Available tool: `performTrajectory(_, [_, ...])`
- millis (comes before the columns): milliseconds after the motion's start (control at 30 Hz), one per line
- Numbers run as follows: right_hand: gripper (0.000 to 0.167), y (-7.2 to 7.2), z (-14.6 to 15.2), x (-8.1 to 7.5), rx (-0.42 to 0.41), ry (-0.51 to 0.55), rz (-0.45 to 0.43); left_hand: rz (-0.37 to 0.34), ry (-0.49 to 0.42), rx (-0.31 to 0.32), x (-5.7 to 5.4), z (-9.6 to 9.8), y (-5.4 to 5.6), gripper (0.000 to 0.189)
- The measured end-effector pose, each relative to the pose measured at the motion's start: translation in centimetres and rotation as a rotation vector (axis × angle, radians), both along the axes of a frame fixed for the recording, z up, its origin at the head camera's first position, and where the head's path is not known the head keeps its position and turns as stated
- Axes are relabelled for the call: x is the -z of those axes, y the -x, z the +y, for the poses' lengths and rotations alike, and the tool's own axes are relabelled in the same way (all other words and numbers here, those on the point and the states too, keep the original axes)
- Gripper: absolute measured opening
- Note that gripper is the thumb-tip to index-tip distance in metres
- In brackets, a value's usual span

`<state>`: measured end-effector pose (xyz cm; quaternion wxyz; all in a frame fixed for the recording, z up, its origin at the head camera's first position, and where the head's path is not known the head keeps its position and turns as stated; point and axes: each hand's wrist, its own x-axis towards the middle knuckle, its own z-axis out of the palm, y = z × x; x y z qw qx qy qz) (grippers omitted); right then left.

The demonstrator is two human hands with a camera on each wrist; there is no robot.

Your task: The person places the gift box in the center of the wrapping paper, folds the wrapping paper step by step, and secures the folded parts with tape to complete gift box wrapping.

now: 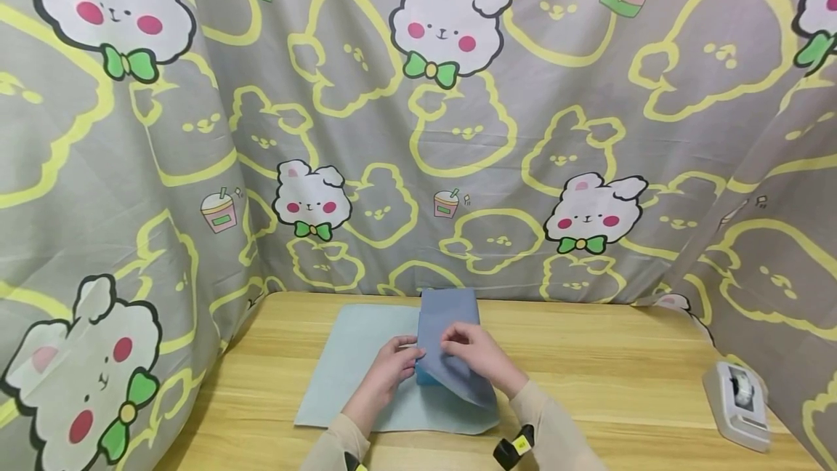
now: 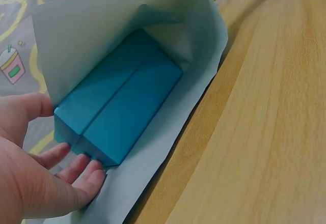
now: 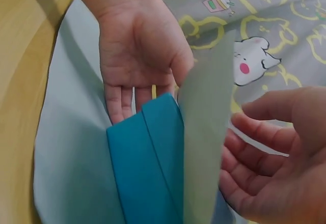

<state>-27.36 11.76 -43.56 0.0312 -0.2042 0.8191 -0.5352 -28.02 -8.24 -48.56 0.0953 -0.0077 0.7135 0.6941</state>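
A bright blue box (image 2: pixel 122 102) with a lengthwise seam on its top lies on a large sheet of wrapping paper (image 1: pixel 360 362), pale green on its upper face. One side of the sheet is lifted and folded over the box, its grey-blue back (image 1: pixel 451 318) showing. At the box's near end, my left hand (image 1: pixel 389 369) holds it, thumb by the upper corner and fingertips along the lower edge. My right hand (image 1: pixel 480 355) touches the grey-blue back of the raised flap with bent fingers. From the head view the flap hides most of the box.
A white tape dispenser (image 1: pixel 739 402) stands at the right side of the wooden table (image 1: pixel 608 369). Grey patterned curtains (image 1: pixel 458 129) hang behind the table and along both sides. Black straps with yellow marks (image 1: pixel 516 445) sit on the wrists.
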Motion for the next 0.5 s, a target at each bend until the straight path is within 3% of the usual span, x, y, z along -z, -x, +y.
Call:
performTrajectory(267, [0.016, -2.1, 3.5, 0.6, 0.095, 0.045, 0.034, 0.0, 0.009, 0.005, 0.1, 0.1, -0.1, 0.06])
performTrajectory(400, [0.014, -3.3, 5.1, 1.3, 0.094, 0.006, 0.078, -0.002, 0.008, 0.006, 0.2, 0.1, -0.1, 0.06])
performTrajectory(500, [0.018, -4.2, 5.8, 2.0, 0.06, -0.05, 0.169, -0.003, 0.01, 0.004, 0.2, 0.0, -0.1, 0.06])
